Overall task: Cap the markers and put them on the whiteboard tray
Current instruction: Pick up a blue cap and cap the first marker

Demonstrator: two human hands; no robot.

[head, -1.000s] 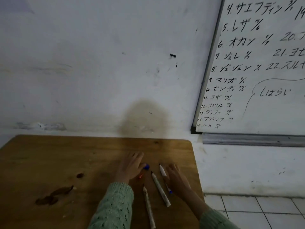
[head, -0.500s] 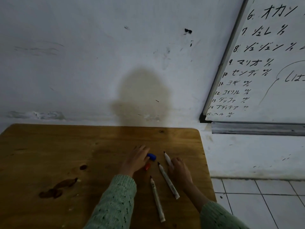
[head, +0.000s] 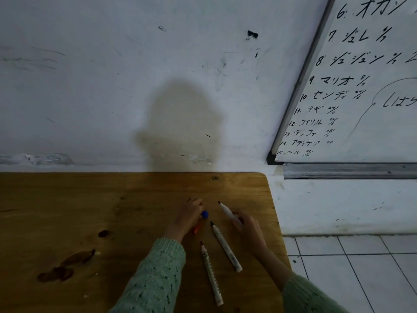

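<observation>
Your left hand [head: 188, 216] lies palm down on the wooden worktop [head: 90, 211], with its fingers curled over a blue cap [head: 205, 214] and an orange cap [head: 197, 229] beside it; I cannot tell if it really grips either one. Your right hand [head: 249, 230] is closed around one uncapped marker [head: 226, 211], whose dark tip points away from you. Two other uncapped markers, the middle marker [head: 225, 246] and the near marker [head: 211, 273], lie loose on the worktop between your hands. The whiteboard tray [head: 349, 171] is well apart, on the wall to the right.
</observation>
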